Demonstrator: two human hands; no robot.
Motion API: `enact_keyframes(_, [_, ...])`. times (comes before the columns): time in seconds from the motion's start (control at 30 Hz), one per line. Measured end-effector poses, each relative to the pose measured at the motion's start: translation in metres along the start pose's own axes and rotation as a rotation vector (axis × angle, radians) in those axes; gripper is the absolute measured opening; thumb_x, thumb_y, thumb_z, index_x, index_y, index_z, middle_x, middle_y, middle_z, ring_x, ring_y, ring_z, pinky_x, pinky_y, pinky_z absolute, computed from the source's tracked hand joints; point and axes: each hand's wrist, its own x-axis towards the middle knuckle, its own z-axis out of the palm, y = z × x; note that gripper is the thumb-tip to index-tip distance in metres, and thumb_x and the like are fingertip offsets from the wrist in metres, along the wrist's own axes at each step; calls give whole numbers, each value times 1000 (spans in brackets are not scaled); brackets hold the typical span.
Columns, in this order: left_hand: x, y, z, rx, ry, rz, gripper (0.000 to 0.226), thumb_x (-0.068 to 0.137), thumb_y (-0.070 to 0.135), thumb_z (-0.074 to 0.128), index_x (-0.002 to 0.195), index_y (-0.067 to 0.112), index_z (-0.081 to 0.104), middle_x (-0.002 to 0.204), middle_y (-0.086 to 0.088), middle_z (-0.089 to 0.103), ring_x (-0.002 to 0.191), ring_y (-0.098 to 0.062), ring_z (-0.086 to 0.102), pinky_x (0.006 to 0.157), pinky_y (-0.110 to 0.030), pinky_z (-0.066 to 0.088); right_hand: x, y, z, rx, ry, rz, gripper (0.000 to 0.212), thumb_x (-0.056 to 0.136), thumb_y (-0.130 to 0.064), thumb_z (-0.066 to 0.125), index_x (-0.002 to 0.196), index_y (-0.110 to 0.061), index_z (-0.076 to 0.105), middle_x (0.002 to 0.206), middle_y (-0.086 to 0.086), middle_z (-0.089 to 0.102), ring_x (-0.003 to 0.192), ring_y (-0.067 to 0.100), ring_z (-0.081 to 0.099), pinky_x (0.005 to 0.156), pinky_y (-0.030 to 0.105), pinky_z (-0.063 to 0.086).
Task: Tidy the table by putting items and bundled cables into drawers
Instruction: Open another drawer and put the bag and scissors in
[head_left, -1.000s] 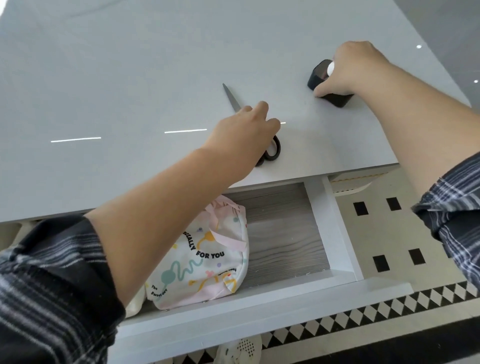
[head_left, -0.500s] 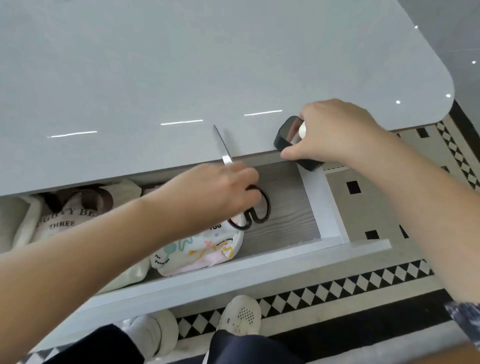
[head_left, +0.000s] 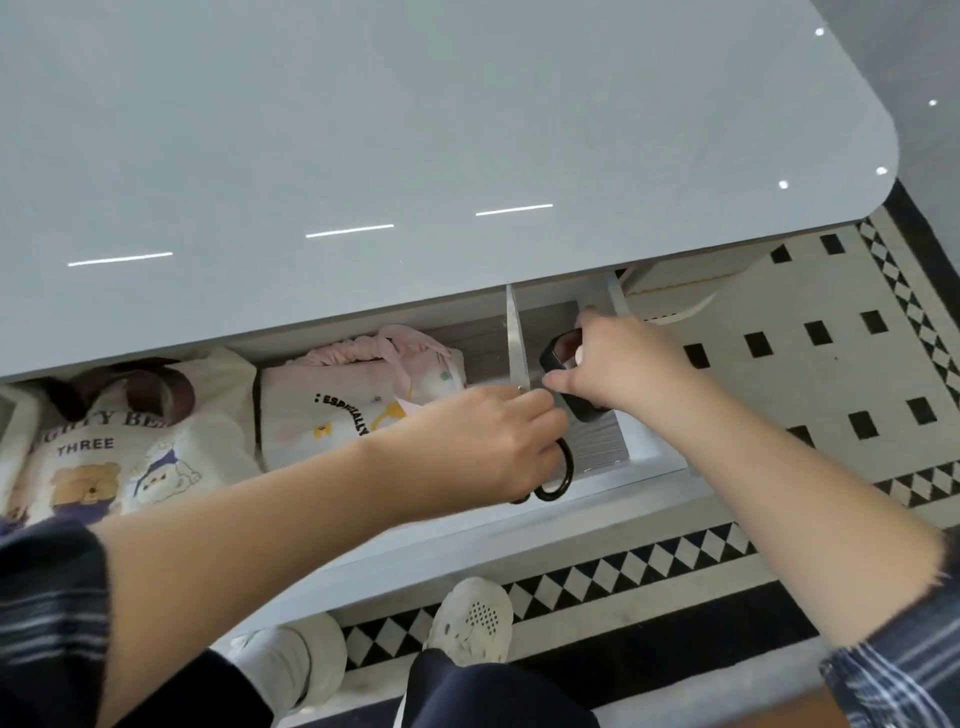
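My left hand (head_left: 496, 439) grips black-handled scissors (head_left: 519, 353) inside the open drawer (head_left: 649, 465); the blades point away under the table edge and the handle loops show below my fingers. Just to the right, my right hand (head_left: 621, 366) holds a small black box-shaped object (head_left: 558, 364) low in the drawer's right end, against the scissors. The glossy grey table top (head_left: 415, 130) lies beyond the drawer.
In the drawer lie a pink-and-white printed pouch (head_left: 343, 410) in the middle and a cream bear-print bag (head_left: 119, 457) at the left. Below are the checkered floor (head_left: 779, 364) and my white shoes (head_left: 472, 621).
Both hands came off the table top and down into the drawer, the left bringing the scissors, the right the black object. The view has tilted further down.
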Motion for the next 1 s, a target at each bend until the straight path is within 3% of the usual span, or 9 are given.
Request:
enact_keyframes(0.13, [-3, 7, 15, -15, -45, -28, 23, 80, -5, 47, 71, 12, 59, 75, -2, 54, 66, -19, 48, 54, -27, 36, 16, 5, 19, -16, -46, 14, 55, 77, -54, 65, 117, -21, 49, 103, 5, 62, 93, 27, 60, 62, 28, 41])
enact_keyframes(0.3, [-2, -11, 51, -42, -130, -59, 32, 75, -8, 34, 71, 9, 62, 75, -6, 57, 65, -22, 52, 49, -31, 47, 25, 4, 28, -26, -48, 6, 56, 80, -51, 63, 123, -18, 48, 112, 8, 61, 100, 26, 58, 67, 29, 44])
enact_keyframes(0.47, [2, -23, 79, -46, -233, -21, 19, 60, -9, 68, 65, 9, 64, 69, -7, 56, 61, -22, 53, 45, -29, 49, 39, -4, 36, -37, -70, 75, 63, 83, -43, 63, 133, -12, 41, 118, 11, 58, 109, 28, 54, 69, 30, 43])
enact_keyframes(0.67, [-1, -28, 101, -38, -306, -75, 20, 56, -5, 72, 63, 12, 65, 70, -5, 58, 62, -21, 55, 46, -28, 50, 52, -11, 41, -53, -48, 86, 59, 89, -42, 57, 133, -7, 41, 119, 12, 59, 106, 29, 58, 66, 30, 42])
enact_keyframes(0.77, [-1, -28, 100, -40, -371, -118, 26, 45, -5, 78, 58, 13, 64, 67, -4, 55, 58, -21, 53, 43, -25, 46, 58, -14, 42, -55, -25, 116, 64, 90, -40, 57, 138, -6, 33, 128, 16, 51, 113, 32, 54, 68, 32, 41])
enact_keyframes(0.87, [0, -27, 92, 2, -421, -158, 30, 38, -3, 77, 55, 16, 63, 63, -1, 54, 54, -17, 51, 44, -20, 30, 59, -14, 43, -51, -4, 137, 64, 91, -37, 56, 139, -6, 29, 135, 19, 42, 116, 34, 52, 70, 33, 40])
enact_keyframes(1.0, [-2, -25, 92, 0, -435, -237, 36, 34, 1, 79, 62, 19, 66, 66, 1, 55, 53, -15, 52, 43, -20, 25, 53, -18, 44, -106, 38, 128, 57, 94, -32, 55, 138, -7, 29, 137, 18, 33, 104, 31, 58, 62, 33, 40])
